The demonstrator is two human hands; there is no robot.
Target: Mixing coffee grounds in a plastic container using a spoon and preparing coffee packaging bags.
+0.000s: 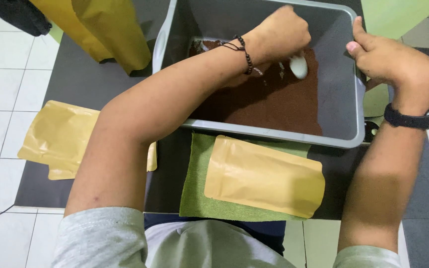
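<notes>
A grey plastic tub [341, 106] holds dark brown ground powder [269, 101]. My left hand [279, 34] reaches into the tub and is closed on a white scoop [298, 66] that touches the powder. A black bead bracelet circles that wrist. My right hand [391, 62] grips the tub's right rim, with the thumb over the edge and a black watch on the wrist. In front of the tub a tan paper pouch [264, 176] lies flat on a green cloth [199, 183].
A pile of tan pouches [58, 139] lies at the left on the dark mat [75, 84]. Larger yellow bags [107, 27] stand at the back left. White floor tiles surround the mat. A thin cable runs at the bottom left.
</notes>
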